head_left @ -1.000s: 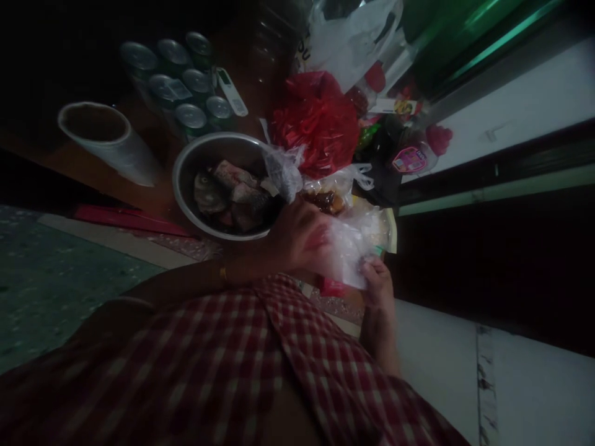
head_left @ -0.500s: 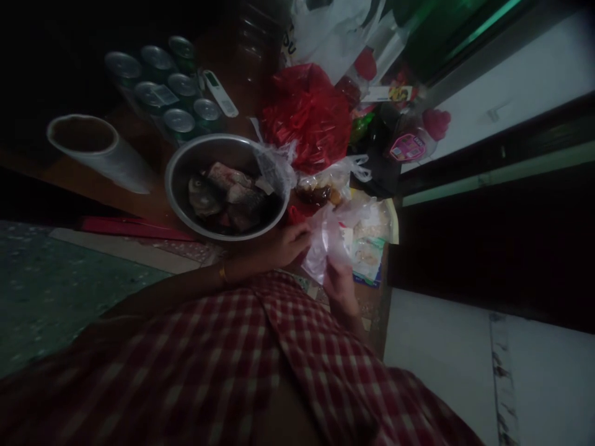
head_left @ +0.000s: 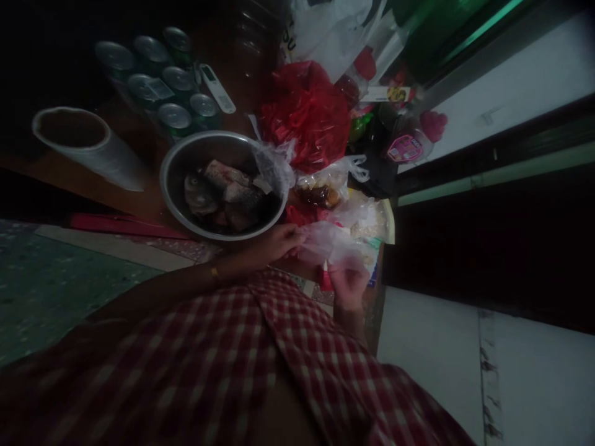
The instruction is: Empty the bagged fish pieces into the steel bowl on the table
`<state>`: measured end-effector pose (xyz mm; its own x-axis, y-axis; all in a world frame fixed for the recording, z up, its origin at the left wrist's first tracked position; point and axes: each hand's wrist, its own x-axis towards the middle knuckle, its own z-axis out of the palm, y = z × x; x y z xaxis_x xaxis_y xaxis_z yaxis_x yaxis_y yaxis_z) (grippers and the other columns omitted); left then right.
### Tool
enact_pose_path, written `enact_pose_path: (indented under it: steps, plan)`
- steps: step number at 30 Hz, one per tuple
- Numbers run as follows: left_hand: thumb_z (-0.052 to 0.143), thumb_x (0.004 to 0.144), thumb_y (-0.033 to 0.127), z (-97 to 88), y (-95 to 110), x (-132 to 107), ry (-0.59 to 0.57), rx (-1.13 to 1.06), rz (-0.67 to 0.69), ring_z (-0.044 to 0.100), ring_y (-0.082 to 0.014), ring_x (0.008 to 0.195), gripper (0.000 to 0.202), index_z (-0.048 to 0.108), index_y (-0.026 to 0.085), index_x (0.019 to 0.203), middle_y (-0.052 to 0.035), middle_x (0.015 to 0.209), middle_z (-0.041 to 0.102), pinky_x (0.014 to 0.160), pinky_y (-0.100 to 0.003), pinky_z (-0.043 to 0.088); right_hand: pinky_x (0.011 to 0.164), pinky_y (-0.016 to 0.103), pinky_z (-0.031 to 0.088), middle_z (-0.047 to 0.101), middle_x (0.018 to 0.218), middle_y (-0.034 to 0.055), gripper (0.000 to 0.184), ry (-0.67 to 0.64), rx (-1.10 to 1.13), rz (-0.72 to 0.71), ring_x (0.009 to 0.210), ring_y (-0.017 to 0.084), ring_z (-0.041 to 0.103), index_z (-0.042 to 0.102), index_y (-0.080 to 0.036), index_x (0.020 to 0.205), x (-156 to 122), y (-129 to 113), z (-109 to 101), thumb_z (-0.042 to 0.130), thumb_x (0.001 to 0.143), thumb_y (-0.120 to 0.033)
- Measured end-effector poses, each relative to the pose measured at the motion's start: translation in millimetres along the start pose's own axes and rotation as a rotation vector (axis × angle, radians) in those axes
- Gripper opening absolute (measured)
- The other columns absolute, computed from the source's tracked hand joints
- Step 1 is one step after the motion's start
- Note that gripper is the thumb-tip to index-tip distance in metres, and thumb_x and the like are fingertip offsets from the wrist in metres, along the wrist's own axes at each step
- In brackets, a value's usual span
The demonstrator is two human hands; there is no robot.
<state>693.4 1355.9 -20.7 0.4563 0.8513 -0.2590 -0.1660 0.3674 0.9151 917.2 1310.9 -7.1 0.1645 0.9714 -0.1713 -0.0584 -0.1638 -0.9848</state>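
Observation:
A thin clear plastic bag (head_left: 329, 246) is stretched between both my hands, just in front of my checked shirt. My left hand (head_left: 279, 241) pinches its left edge, close to the rim of a steel bowl (head_left: 173, 167) that holds cut fish pieces (head_left: 222, 197). My right hand (head_left: 348, 286) grips the bag's lower right part, fingers closed on the plastic. The scene is dim and tilted.
Behind the bowl lie a red plastic bag (head_left: 304, 114), several green drink cans (head_left: 162, 77), a remote control (head_left: 214, 88), a roll of clear film (head_left: 83, 145), white bags (head_left: 332, 31) and food packets (head_left: 367, 217). The brown table ends at right beside a white wall.
My left hand drew back from the packets toward me and shifted left. The right hand rose and closed in, and the clear bag is now spread wider between both hands.

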Motion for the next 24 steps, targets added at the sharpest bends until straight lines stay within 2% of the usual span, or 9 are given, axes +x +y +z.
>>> enact_pose_path:
  steps: [4,6,7,9,11,13,15,18,24]
  plan:
    - [0.055,0.089,0.044,-6.4,-13.4,-6.1,-0.056,0.096,-0.073,0.046,-0.0084,0.055,0.034,0.050,0.015,0.073,0.0008,0.062,0.053,0.052,-0.018,0.034,0.062,0.026,0.060,0.072,0.077,0.0014,0.021,0.158,1.216,0.012,0.068,0.015,0.071,0.072,-0.022,0.090,10.2,-43.2,-29.2,0.056,0.084,-0.010]
    - [0.054,0.088,0.042,-5.4,-16.2,-7.8,-0.154,0.174,-0.104,0.047,-0.0091,0.054,0.032,0.053,0.014,0.073,0.0004,0.062,0.053,0.053,-0.019,0.035,0.055,0.027,0.058,0.072,0.077,0.0029,0.025,0.155,1.559,-0.032,0.066,0.017,0.071,0.073,-0.021,0.095,10.4,-65.0,-34.2,0.050,0.090,-0.012]
    - [0.056,0.087,0.041,-5.1,-15.5,-8.3,-0.179,0.213,-0.089,0.049,-0.0100,0.057,0.029,0.057,0.014,0.077,-0.0002,0.064,0.056,0.055,-0.020,0.038,0.053,0.026,0.057,0.072,0.079,0.0031,0.025,0.151,1.532,-0.073,0.068,0.017,0.072,0.073,-0.021,0.096,9.4,-71.8,-32.3,0.049,0.093,-0.016]
    - [0.065,0.081,0.040,-6.2,-9.0,-9.3,-0.142,0.282,0.015,0.058,-0.0138,0.070,0.033,0.063,0.014,0.101,-0.0040,0.082,0.065,0.064,-0.023,0.045,0.055,0.023,0.056,0.073,0.087,0.0019,0.022,0.140,1.161,-0.147,0.072,0.015,0.072,0.072,-0.025,0.098,5.9,-73.9,-20.1,0.050,0.097,-0.023]
    - [0.077,0.073,0.039,-9.4,2.5,-11.1,-0.065,0.339,0.176,0.063,-0.0201,0.096,0.068,0.055,0.018,0.134,-0.0115,0.116,0.066,0.079,-0.029,0.050,0.056,0.022,0.055,0.073,0.094,-0.0007,0.012,0.083,0.628,-0.133,0.071,0.013,0.070,0.068,-0.029,0.094,0.3,-62.4,-0.5,0.057,0.095,-0.033]
    - [0.084,0.067,0.041,-12.2,14.3,-13.4,-0.069,0.400,0.292,0.059,-0.0249,0.114,0.089,0.048,0.022,0.147,-0.0147,0.137,0.057,0.090,-0.032,0.048,0.053,0.024,0.053,0.071,0.088,-0.0020,0.017,0.005,0.255,-0.047,0.062,0.013,0.064,0.062,-0.031,0.089,-6.7,-44.8,19.8,0.065,0.089,-0.047]
    - [0.082,0.071,0.041,-13.5,20.4,-15.1,-0.149,0.455,0.288,0.061,-0.0237,0.108,0.074,0.058,0.021,0.138,-0.0114,0.129,0.062,0.089,-0.030,0.047,0.045,0.025,0.046,0.064,0.072,-0.0025,0.032,-0.071,0.072,0.051,0.050,0.013,0.056,0.054,-0.029,0.084,-12.7,-29.2,34.6,0.066,0.084,-0.059]
    - [0.066,0.086,0.042,-14.8,15.3,-14.7,-0.212,0.491,0.165,0.061,-0.0158,0.079,0.037,0.073,0.017,0.112,-0.0033,0.092,0.070,0.074,-0.024,0.043,0.037,0.023,0.036,0.056,0.061,-0.0032,0.046,-0.120,-0.042,0.079,0.043,0.012,0.046,0.045,-0.027,0.081,-14.8,-18.6,39.2,0.062,0.080,-0.069]
    - [0.062,0.089,0.047,-18.6,3.7,-11.6,-0.237,0.248,0.073,0.059,-0.0131,0.074,0.034,0.070,0.014,0.093,-0.0026,0.084,0.069,0.069,-0.022,0.042,0.038,0.024,0.033,0.048,0.056,-0.0027,0.053,-0.144,-0.196,0.141,0.042,0.012,0.041,0.039,-0.026,0.076,-1.9,-19.1,9.2,0.055,0.078,-0.076]
